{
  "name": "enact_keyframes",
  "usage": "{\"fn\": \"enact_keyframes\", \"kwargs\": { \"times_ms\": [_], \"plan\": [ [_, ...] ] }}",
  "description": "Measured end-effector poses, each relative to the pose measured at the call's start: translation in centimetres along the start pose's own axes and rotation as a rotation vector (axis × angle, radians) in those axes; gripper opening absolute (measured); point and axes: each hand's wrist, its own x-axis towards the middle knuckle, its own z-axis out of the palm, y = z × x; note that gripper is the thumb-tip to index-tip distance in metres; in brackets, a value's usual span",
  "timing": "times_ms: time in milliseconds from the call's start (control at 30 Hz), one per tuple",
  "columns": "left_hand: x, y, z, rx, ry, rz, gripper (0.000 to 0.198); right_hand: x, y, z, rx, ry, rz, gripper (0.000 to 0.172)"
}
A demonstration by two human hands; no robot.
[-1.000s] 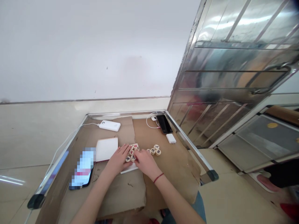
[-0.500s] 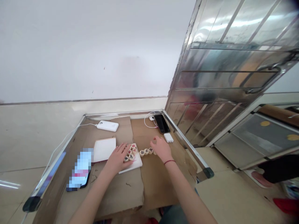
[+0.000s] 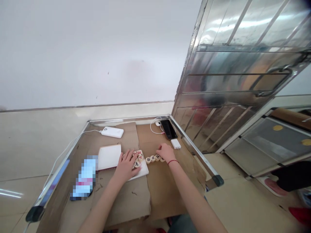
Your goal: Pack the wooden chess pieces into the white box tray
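My left hand (image 3: 125, 166) rests over Chinese chess pieces (image 3: 137, 164) in a shallow white box (image 3: 143, 171), its fingers spread and covering part of them. Red and black characters mark the pieces. To the right of the box, a short row of black-marked chess pieces (image 3: 153, 158) lies on the brown cardboard (image 3: 167, 191). At the row's right end, my right hand (image 3: 165, 152) is closed with bent fingers. Whatever its fingertips hold, if anything, is hidden. The white box lid (image 3: 109, 156) lies left of my left hand.
A lit phone (image 3: 84, 178) lies at left, and a white power bank (image 3: 112, 132) with a cable sits behind the lid. Near the back right corner are a dark phone (image 3: 169, 129) and a white charger (image 3: 176, 144). A metal rail (image 3: 194, 145) edges the table.
My left hand has spread further over the pieces in the box, covering more of them. My right hand has turned, and its fingers are more curled above the end of the row.
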Motion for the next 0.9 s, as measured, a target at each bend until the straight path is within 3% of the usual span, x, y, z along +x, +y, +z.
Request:
{"fn": "enact_keyframes", "kwargs": {
  "times_ms": [133, 233, 300, 333, 433, 567, 633, 800, 900],
  "plan": [
    [0.1, -0.1, 0.0, -0.03, 0.001, -0.004, 0.061, -0.8, -0.5, -1.1, 0.129, 0.06, -0.038, 0.01],
    [0.2, 0.2, -0.5, -0.097, 0.096, 0.011, 0.071, -2.9, -1.4, -1.7, 0.274, 0.06, -0.131, 0.012],
    [0.2, 0.8, -0.9, -0.186, 0.183, 0.048, 0.072, -4.8, -2.1, -1.6, 0.426, 0.01, -0.204, 0.018],
    [0.1, 1.2, -1.2, -0.243, 0.211, 0.072, 0.069, -5.8, -2.4, -1.3, 0.623, -0.051, -0.245, 0.021],
    [-0.4, 2.5, -1.8, -0.39, 0.226, 0.116, 0.048, -8.1, -3.3, -0.1, 1.038, -0.236, -0.264, 0.028],
    [-0.9, 3.0, -1.8, -0.475, 0.216, 0.087, 0.03, -9.1, -3.5, 1.4, 1.21, -0.314, -0.168, 0.035],
    [-1.0, 2.7, -1.5, -0.482, 0.234, 0.044, 0.028, -8.9, -3.1, 2.1, 1.265, -0.274, -0.129, 0.038],
    [-0.8, 1.9, -1.0, -0.439, 0.233, 0.014, 0.025, -8.8, -1.7, 3.7, 1.333, -0.003, -0.085, 0.043],
    [-0.5, 2.3, -1.4, -0.356, 0.172, 0.001, 0.022, -9.0, -1.2, 4.1, 1.272, 0.025, -0.116, 0.041]
  ]
}}
